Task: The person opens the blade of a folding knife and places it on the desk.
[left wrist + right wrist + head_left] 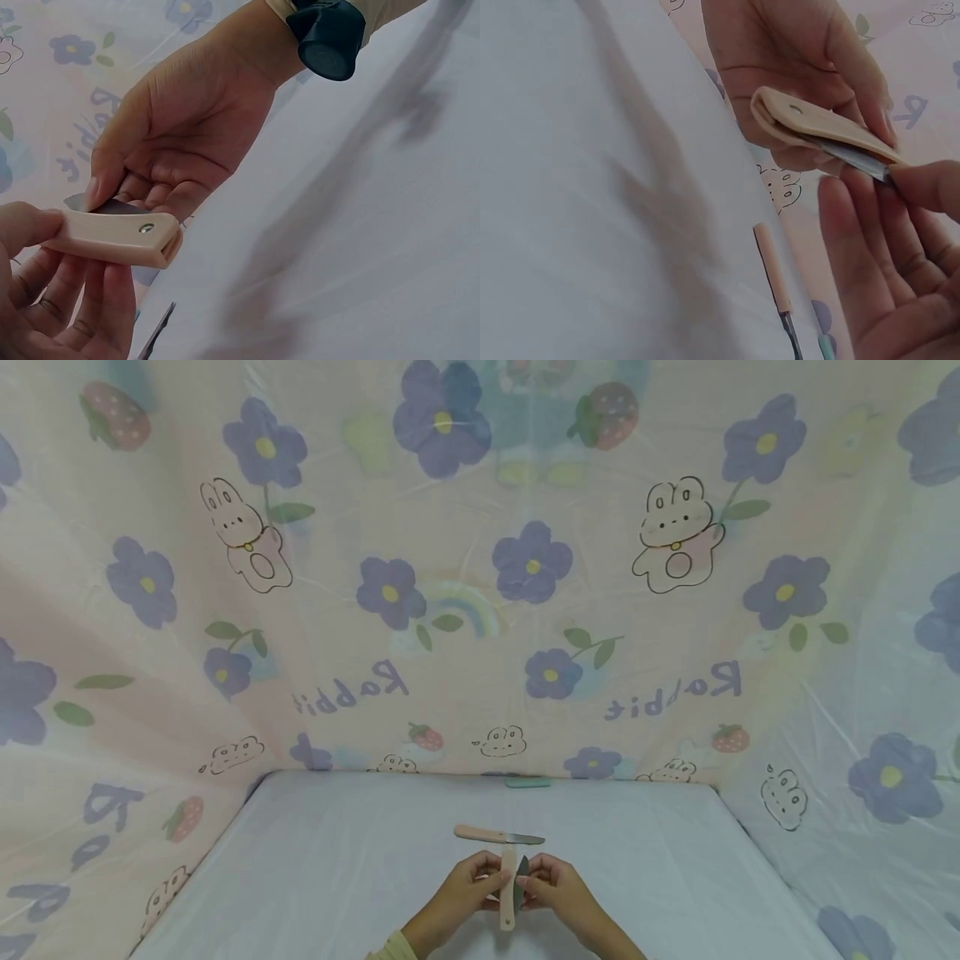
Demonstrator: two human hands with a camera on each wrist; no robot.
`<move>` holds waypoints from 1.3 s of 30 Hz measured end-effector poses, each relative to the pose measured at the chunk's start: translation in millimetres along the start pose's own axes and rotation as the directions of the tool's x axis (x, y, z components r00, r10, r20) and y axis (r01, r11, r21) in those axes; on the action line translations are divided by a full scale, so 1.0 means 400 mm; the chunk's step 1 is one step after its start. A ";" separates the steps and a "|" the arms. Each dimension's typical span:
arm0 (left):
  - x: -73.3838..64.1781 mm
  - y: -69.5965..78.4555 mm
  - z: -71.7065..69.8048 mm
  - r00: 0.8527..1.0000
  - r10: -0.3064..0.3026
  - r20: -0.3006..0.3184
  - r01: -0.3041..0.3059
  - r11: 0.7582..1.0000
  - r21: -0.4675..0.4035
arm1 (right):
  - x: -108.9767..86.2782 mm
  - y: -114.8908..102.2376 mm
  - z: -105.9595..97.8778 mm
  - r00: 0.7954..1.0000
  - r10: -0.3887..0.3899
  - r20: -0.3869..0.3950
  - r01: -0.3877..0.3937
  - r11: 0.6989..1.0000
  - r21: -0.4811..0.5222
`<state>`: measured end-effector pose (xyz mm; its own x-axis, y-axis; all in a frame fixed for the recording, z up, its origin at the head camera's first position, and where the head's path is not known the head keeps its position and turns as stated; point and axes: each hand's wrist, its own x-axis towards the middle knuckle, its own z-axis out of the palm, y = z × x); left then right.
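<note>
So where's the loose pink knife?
In the head view, the pink knife lies just right of centre on the table, beyond the left hand and right hand.

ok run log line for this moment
left hand: grips cream folding knife handle; right hand: pinches its blade; beyond: peach folding knife, blade out

An open peach-handled knife (491, 836) and a green object (528, 782) lie on the white surface (337, 852) before a rabbit-and-flower-printed curtain (465, 693).

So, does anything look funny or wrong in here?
Yes, the word "Rabbit" on the curtain reads backwards, like in a mirror. Nothing looks spilled, and the held knife shows no damage.
</note>
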<state>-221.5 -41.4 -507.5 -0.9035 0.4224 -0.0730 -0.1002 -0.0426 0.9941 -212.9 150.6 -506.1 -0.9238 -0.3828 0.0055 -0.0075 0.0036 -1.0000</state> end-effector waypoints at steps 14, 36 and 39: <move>-0.009 -0.019 -0.008 0.996 0.045 -0.078 -0.053 0.994 -0.095 | -0.004 0.024 -0.011 0.994 0.046 -0.096 -0.037 0.995 0.094; 0.006 -0.045 -0.019 0.944 -0.031 -0.328 -0.114 0.904 -0.413 | -0.007 0.034 0.003 0.958 0.111 -0.266 0.004 0.918 0.396; 0.005 -0.043 -0.018 0.936 -0.037 -0.349 -0.131 0.886 -0.445 | -0.005 0.033 0.012 0.951 0.117 -0.286 0.022 0.897 0.441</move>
<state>-224.3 -46.3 -525.3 -0.9877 0.0813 -0.1334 -0.1562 -0.4956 0.8544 -209.3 147.1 -519.5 -0.9889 -0.0998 -0.1102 0.1419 -0.4128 -0.8997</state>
